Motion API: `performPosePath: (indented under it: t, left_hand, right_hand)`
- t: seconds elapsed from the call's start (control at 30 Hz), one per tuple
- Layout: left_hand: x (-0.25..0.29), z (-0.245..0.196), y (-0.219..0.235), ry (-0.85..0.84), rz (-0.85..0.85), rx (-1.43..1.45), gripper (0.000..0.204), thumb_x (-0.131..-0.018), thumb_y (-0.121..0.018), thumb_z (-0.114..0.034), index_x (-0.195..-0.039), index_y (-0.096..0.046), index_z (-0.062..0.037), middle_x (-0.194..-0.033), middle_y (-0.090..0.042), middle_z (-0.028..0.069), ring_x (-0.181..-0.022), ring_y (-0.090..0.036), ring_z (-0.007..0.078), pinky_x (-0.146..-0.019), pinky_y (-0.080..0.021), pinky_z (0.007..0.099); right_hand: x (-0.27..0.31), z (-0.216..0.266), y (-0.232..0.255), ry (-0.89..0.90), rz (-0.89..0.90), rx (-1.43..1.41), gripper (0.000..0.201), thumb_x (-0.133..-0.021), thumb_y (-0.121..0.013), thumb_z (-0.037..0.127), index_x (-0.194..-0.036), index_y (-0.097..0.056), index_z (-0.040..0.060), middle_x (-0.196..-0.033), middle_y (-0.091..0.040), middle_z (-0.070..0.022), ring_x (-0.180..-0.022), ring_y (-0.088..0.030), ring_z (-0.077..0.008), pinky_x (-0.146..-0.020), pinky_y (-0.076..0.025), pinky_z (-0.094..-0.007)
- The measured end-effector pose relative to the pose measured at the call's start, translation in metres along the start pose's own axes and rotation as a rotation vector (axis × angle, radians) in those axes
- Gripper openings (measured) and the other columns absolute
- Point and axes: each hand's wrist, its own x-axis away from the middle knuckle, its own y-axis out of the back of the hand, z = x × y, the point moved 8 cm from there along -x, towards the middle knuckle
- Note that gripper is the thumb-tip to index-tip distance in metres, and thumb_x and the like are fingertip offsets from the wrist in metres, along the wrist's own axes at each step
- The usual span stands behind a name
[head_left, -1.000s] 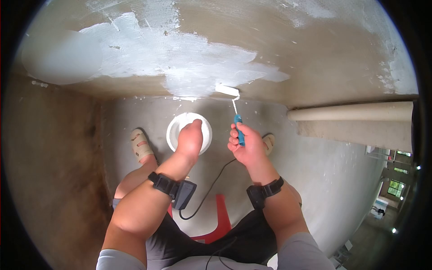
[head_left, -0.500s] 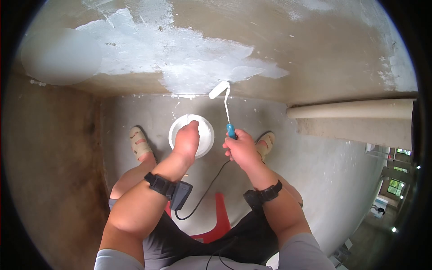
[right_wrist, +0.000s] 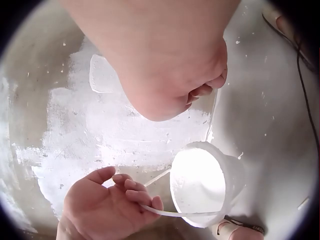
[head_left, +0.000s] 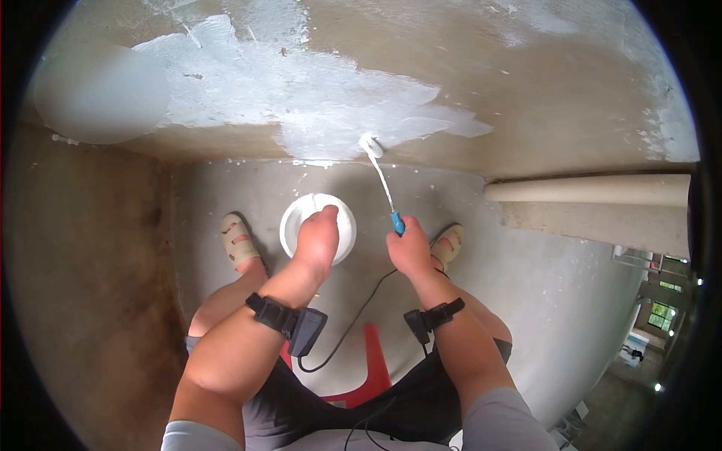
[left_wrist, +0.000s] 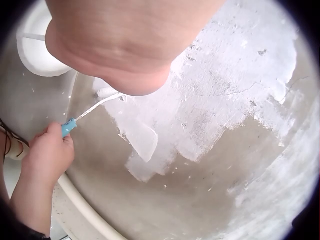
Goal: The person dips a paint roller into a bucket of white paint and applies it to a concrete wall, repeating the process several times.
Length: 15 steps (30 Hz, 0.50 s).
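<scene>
My right hand (head_left: 410,246) grips the blue handle (head_left: 397,222) of a small paint roller. Its white-coated metal rod runs up to the white roller sleeve (head_left: 372,145), which overlaps the painted lower part of the wall. In the right wrist view, my left hand (right_wrist: 107,205) has its fingers curled round the thin white bail handle (right_wrist: 180,214) of a white bucket (right_wrist: 234,172). The bucket hangs tilted in that view, its inside white. From the head view, the left hand (head_left: 317,234) covers part of the bucket's opening.
White paint (head_left: 248,83) covers part of the brownish wall (head_left: 541,98) ahead. A pale pipe (head_left: 587,186) runs along the wall's base at right. Sandalled feet stand either side of the bucket, and a red stool (head_left: 376,361) is beneath me. A black cable (head_left: 361,312) crosses below.
The roller sleeve has swung from lying crosswise to pointing more toward the wall, and the right hand has turned and drawn back slightly. The left hand stays at the bucket.
</scene>
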Motion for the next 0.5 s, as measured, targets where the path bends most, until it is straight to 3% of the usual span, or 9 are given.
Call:
performPosePath:
  t: [0.17,0.23,0.27,0.33,0.5]
  left_hand:
    - [0.002,-0.005,0.006,-0.014,-0.011,0.009,0.026,-0.094,-0.055,-0.035,-0.091,-0.059,-0.0094,-0.085,-0.053,0.0025,-0.07,-0.044,0.013,-0.062,-0.037,0.0289]
    - [0.0,-0.006,0.007,-0.032,-0.009,0.009,0.026,-0.094,-0.055,-0.035,-0.091,-0.059,-0.0095,-0.084,-0.053,0.0021,-0.069,-0.043,0.0127,-0.062,-0.036,0.0288]
    - [-0.002,-0.006,0.007,-0.034,-0.009,0.009,0.026,-0.094,-0.055,-0.035,-0.091,-0.059,-0.0095,-0.084,-0.053,0.0021,-0.069,-0.043,0.0127,-0.062,-0.036,0.0288]
    - [-0.003,-0.003,0.004,-0.038,0.008,0.002,0.026,-0.094,-0.055,-0.035,-0.091,-0.059,-0.0095,-0.084,-0.053,0.0021,-0.07,-0.043,0.0128,-0.062,-0.037,0.0288]
    - [0.003,0.0,-0.003,-0.018,0.002,0.005,0.026,-0.095,-0.055,-0.035,-0.09,-0.059,-0.0092,-0.084,-0.053,0.0024,-0.07,-0.044,0.013,-0.062,-0.037,0.029]
  right_hand:
    - [-0.007,-0.001,-0.012,0.09,0.009,-0.107,0.032,-0.085,-0.059,0.018,-0.109,-0.064,-0.0015,-0.098,-0.07,-0.0223,-0.092,-0.067,-0.0408,-0.083,-0.052,-0.0461]
    - [-0.001,-0.002,-0.02,-0.01,0.116,-0.273,0.025,-0.085,-0.059,0.016,-0.101,-0.066,-0.0013,-0.087,-0.07,-0.0163,-0.079,-0.068,-0.0303,-0.072,-0.053,-0.0398]
    - [0.001,-0.001,-0.021,-0.008,0.115,-0.274,0.025,-0.085,-0.059,0.016,-0.101,-0.066,-0.0013,-0.087,-0.07,-0.0163,-0.079,-0.068,-0.0303,-0.072,-0.053,-0.0398]
    - [0.007,-0.011,-0.03,-0.177,0.197,-0.49,0.019,-0.085,-0.061,0.014,-0.096,-0.066,-0.001,-0.077,-0.066,-0.0086,-0.067,-0.062,-0.0179,-0.062,-0.049,-0.0335]
    - [0.012,-0.011,-0.028,-0.221,0.253,-0.595,0.016,-0.085,-0.062,0.012,-0.093,-0.065,-0.0014,-0.07,-0.061,-0.0044,-0.061,-0.056,-0.0133,-0.056,-0.044,-0.0315]
